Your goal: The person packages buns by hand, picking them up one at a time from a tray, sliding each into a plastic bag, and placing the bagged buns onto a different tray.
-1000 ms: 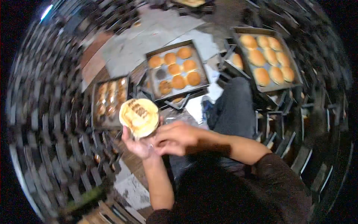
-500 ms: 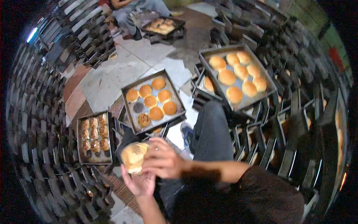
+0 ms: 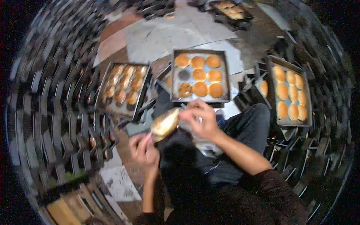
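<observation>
A wrapped bun (image 3: 165, 124) hangs between both hands over my lap, its clear wrapper shiny. My left hand (image 3: 144, 149) pinches the wrapper at the lower left end. The fingers of my right hand (image 3: 200, 119) are closed on the upper right end. Just beyond them lies a square metal tray (image 3: 173, 75) of golden buns, with one darker, patterned bun (image 3: 185, 90) at its near left corner and a dark round spot above it. Crumpled clear plastic (image 3: 208, 147) rests on my lap under my right forearm.
Left, a tray (image 3: 100, 88) holds glossy brown-topped buns. At right, another tray (image 3: 309, 99) carries plain golden buns. A further tray (image 3: 243, 18) of buns stands at the back. Stacked dark trays (image 3: 45, 112) rise on both sides. Wooden boards (image 3: 69, 210) lie at lower left.
The view has turned left, so the trays appear shifted right. My hands have moved apart to opposite ends of the bun, and my right hand no longer covers its side.
</observation>
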The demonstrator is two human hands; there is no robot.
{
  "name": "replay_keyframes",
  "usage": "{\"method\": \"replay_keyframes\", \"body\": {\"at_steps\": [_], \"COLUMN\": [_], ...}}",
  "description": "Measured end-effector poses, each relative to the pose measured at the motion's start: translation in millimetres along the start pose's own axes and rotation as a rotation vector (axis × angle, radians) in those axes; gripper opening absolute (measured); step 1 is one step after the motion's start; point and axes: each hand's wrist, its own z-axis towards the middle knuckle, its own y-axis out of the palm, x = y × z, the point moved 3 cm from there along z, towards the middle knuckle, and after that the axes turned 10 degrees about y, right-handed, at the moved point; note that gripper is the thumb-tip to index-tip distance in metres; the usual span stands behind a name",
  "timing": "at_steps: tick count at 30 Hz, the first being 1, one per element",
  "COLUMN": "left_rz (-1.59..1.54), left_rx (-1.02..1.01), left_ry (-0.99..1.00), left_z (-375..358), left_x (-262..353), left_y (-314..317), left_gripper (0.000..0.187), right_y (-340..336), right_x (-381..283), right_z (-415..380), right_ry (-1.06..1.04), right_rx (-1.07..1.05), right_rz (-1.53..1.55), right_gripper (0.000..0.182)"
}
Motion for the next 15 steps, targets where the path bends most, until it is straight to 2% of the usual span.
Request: {"method": "replay_keyframes", "body": {"at_steps": [2,4,5,6,8,10,11,12,14,15], "left_rz": [-0.027,-0.135,-0.052,-0.018,-0.125,-0.067,-0.038,-0.159,-0.282,-0.315], "left_rx": [0.062,0.257,0.327,0.269,0.386,0.319,0.286,0.519,0.193,0.165], "left_ry": [0.118,0.035,-0.075,-0.215,-0.038,0.009,0.033,0.148,-0.592,-0.588], "left_z": [-17.9,-28.7,-35.9,-38.5,-41.8,-19.2,-4.0,13.1,10.7,-1.3], "left_x": [-37.6,-43.0,-43.9,-43.9,-53.8,-47.3,-45.5,-51.6,-73.0,-73.2], "left_y": [16.0,23.1,27.8,25.8,45.1,58.6,66.9,73.2,50.4,42.0], "left_gripper": [0.026,0.012,0.009,0.006,0.009,0.014,0.017,0.016,0.011,0.011], "right_y": [20.7,25.5,25.7,30.2,36.0,56.3,67.2,73.2,62.2,62.0], "right_x": [27.8,28.8,21.1,22.6,25.9,15.8,15.3,25.5,38.5,34.3], "right_z": [-8.4,-14.1,-12.4,-9.8,-6.6,13.1,24.6,36.2,42.0,21.8], "right_ry": [0.132,0.042,0.155,-0.004,-0.028,-0.210,-0.178,-0.110,0.200,0.247], "right_rx": [-0.086,-0.108,-0.116,-0.075,-0.017,-0.010,-0.032,0.055,0.233,0.269], "right_rz": [0.167,0.189,0.182,0.092,-0.041,-0.009,-0.027,-0.080,-0.013,-0.048], "right_gripper": [0.008,0.009,0.011,0.015,0.016,0.012,0.010,0.018,0.026,0.030]}}
